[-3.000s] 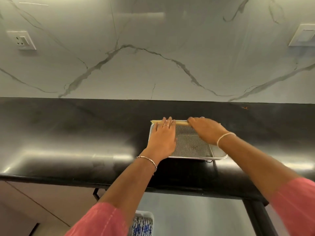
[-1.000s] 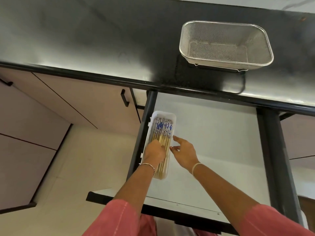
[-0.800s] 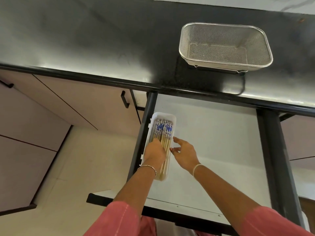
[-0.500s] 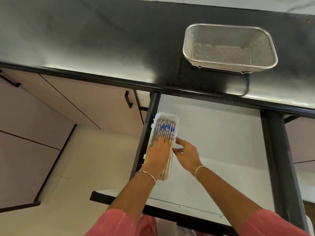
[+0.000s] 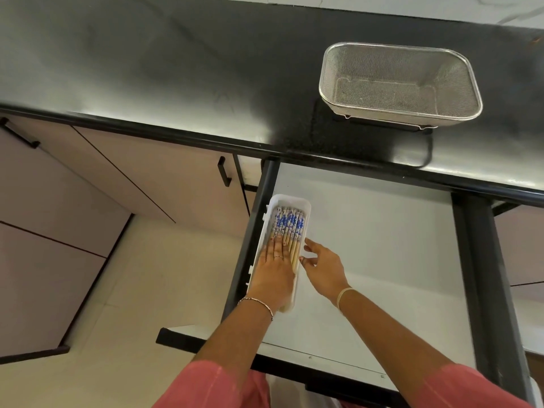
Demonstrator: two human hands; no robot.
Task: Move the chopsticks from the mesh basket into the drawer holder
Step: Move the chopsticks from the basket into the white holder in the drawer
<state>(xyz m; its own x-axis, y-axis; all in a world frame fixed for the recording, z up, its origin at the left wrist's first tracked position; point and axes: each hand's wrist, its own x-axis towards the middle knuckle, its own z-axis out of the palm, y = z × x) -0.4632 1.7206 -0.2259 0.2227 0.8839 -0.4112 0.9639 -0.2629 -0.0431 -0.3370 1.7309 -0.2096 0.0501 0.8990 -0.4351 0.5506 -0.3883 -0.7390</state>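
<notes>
Several chopsticks (image 5: 290, 225) with blue-and-white patterned ends lie side by side in a long white holder (image 5: 306, 206) at the left side of the open drawer (image 5: 382, 245). My left hand (image 5: 275, 272) lies flat on the chopsticks with straight fingers, covering their near half. My right hand (image 5: 322, 267) is just right of the holder, fingers relaxed, its fingertips at the holder's right wall. The metal mesh basket (image 5: 400, 83) stands on the black counter at the upper right with nothing in it.
The black counter (image 5: 176, 69) runs across the top, its front edge overhanging the drawer. The drawer has a white floor and dark side rails (image 5: 482, 275). Closed beige cabinet fronts with black handles (image 5: 223, 172) fill the left, above a pale tiled floor.
Three seconds ago both hands held chopsticks at the basket on the counter. The chopsticks now lie in the drawer holder; my left hand has flattened and slid forward over them.
</notes>
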